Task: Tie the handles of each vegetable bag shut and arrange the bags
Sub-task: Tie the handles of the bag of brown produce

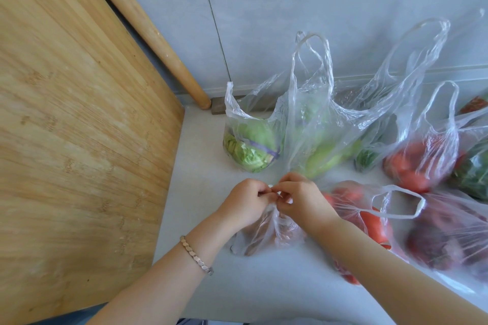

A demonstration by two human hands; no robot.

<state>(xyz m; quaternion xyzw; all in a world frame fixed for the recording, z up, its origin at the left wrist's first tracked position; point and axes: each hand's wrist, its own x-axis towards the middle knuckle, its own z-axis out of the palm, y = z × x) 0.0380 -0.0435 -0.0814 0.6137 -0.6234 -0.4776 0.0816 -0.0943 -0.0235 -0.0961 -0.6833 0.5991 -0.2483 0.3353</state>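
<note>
Items I log on the desk:
- Small bag at 6 o'clock, pinched at its top between left grip and right grip, knuckles nearly touching.
- Cabbage bag at 12 o'clock of them, handles loose.
- Tomato bag at 3 o'clock.
- Cutting board at 9 o'clock.
- Rolling pin at 11.

The small bag has its handles hidden inside the left grip and right grip, and its contents are blurred. The dark-red bag is cut off at the right.
</note>
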